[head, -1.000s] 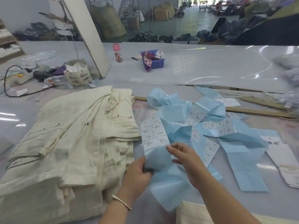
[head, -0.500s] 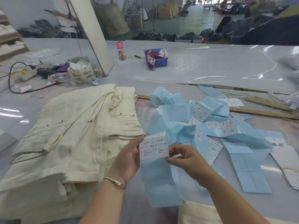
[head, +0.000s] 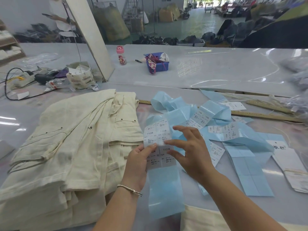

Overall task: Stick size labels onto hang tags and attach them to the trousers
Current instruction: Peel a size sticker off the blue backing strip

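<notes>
Head view. Item: label strip (head: 164,184), pale blue backing with white printed size labels (head: 158,139), raised over the near table (head: 216,72), just right of the trousers (head: 70,147).

Left hand (head: 138,165): grasping the strip, thumb pinching its left edge. Right hand (head: 191,152): fingers spread and relaxed, fingertips at the labels' right edge, clasping nothing firmly.

Step, as judged: peeling one label. Keep your left pinch steady, lift a corner with a right fingernail, and peel slowly so the neighbouring label stays put.

Appearance: labels read "1103#" and "XS"; smaller print illegible. Hang tags (head: 290,160) lie at the right, apart from your hands.
</notes>
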Available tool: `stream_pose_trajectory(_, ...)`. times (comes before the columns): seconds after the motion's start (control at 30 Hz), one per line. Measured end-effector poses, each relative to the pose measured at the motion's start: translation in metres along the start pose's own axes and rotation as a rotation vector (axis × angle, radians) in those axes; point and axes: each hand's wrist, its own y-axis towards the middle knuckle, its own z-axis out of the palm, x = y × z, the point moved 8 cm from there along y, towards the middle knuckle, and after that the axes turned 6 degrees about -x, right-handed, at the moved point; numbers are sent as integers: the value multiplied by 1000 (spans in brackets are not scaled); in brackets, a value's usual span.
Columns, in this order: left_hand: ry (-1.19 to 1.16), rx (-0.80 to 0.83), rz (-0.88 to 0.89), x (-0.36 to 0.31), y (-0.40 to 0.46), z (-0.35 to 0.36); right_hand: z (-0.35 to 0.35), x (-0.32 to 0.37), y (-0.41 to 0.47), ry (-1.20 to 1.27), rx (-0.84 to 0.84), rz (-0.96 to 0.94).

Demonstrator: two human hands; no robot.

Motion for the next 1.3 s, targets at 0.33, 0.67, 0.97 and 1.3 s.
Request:
stream_pose_trajectory(0.33, 145, -54, 64, -1, 1, -3, -3, 13, -1, -10, -42, -72)
stream_pose_trajectory(0.67, 203, -107, 101, -2, 0, 0, -6, 14, -8, -20, -131, -60)
stream_pose_trajectory(0.97, 241, -172, 112, 4, -3, 0, -10, 21, -15, -71, -197, -51)
stream_pose_trajectory(1.3, 152, -332, 125, -7, 13, -16, -25, 38, -34, 241, 32, 71)
